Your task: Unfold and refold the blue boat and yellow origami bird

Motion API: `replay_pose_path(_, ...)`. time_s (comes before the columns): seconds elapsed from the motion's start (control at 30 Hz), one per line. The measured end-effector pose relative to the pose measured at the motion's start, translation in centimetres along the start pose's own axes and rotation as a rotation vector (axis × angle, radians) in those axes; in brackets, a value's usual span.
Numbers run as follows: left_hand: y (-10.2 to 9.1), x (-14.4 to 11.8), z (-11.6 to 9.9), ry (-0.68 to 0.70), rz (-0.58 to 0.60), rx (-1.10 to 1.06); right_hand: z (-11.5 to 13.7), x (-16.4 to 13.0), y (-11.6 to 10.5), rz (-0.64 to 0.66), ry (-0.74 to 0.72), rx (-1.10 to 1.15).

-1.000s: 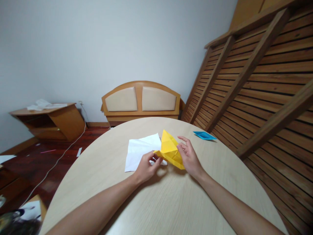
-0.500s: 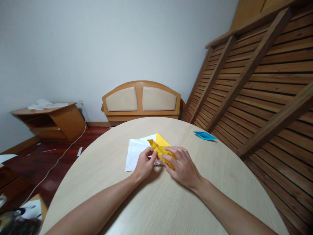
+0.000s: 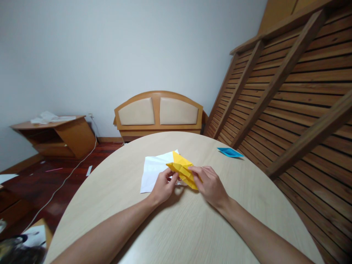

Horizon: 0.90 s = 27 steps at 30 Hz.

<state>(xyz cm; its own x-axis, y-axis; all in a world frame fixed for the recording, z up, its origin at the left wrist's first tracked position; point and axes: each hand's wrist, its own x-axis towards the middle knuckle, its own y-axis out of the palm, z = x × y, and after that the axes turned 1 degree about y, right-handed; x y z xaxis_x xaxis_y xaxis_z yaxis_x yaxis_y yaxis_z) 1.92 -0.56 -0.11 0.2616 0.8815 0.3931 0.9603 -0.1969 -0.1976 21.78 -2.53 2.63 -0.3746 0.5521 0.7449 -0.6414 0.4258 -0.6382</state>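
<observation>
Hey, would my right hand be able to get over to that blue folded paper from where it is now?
Probably yes. The bare table lies open between your right hand and the blue paper, but that hand is pinching the yellow paper.

1. Bare table (image 3: pixel 176 227) runs open between the forearms and out to both near edges.
2. A white sheet (image 3: pixel 154 172) lies flat just left of the left hand (image 3: pixel 162 187), no barrier.
3. A blue folded paper (image 3: pixel 230 152) sits well apart, right of the right hand (image 3: pixel 210 185).
4. A slatted wooden frame (image 3: pixel 288 95) leans close along the table's right side.
</observation>
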Motion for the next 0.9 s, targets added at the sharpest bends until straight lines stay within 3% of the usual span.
replay_pose_path(0.37, 0.15, -0.13, -0.25, -0.014, 0.066, -0.111, 0.04, 0.1, 0.11, 0.028, 0.115, 0.117)
replay_pose_path(0.9, 0.28, -0.11, -0.39, 0.007, 0.067, -0.122, 0.22, -0.2, 0.44, 0.073, 0.059, -0.008)
